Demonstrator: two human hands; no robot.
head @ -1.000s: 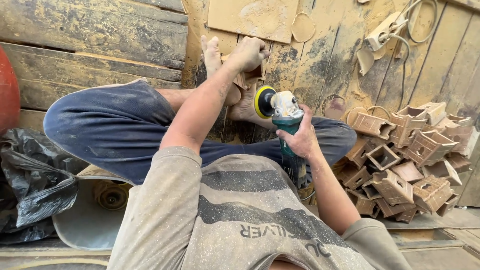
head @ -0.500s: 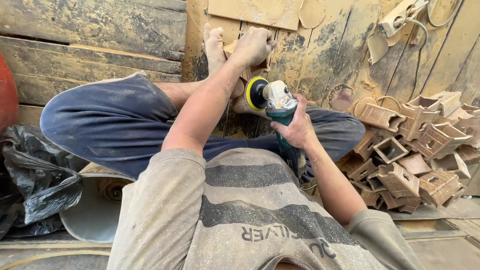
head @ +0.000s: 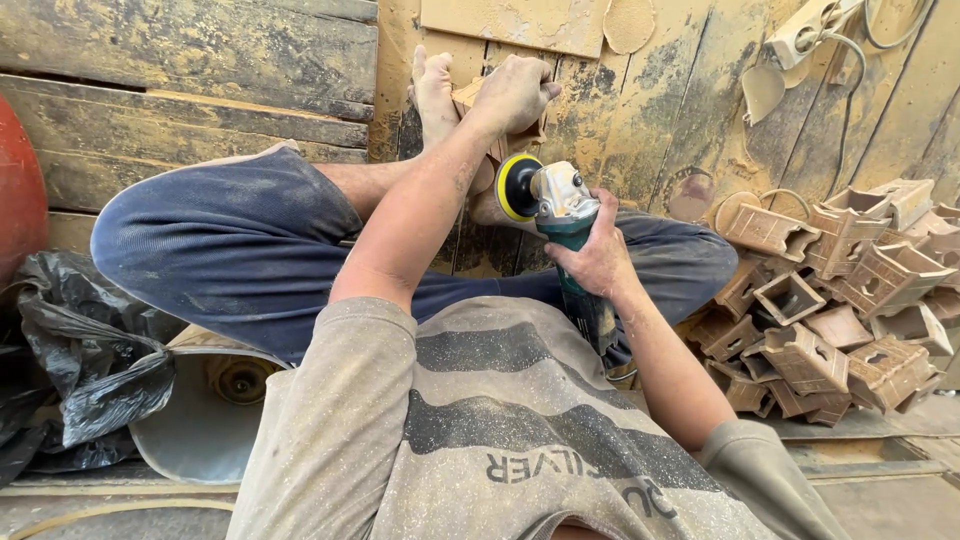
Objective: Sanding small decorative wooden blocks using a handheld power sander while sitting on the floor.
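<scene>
Head view: the person sits cross-legged on dusty wooden boards (head: 200, 60), looking down. The left hand (head: 512, 92) is closed over a small wooden piece (head: 470, 98), pressing it down against a bare foot (head: 436, 95) at the far centre of the scene. Most of that piece is hidden under the hand, so its shape cannot be told. The right hand (head: 598, 255) is clamped around the green body of an angle grinder (head: 560, 215), whose yellow-edged sanding disc (head: 518, 187) sits just near of the left hand, close to the piece but apparently not touching it. To the right lies a heap of carved wooden blocks (head: 830, 300); a black plastic bag (head: 90, 370) and a pale bucket (head: 200, 420) lie near left.

Step, as a judgement: sanding the held piece, disc between passes. The next move calls for bringing the disc onto an exposed face of the piece while keeping it off fingers and foot, with the left grip firm.
</scene>
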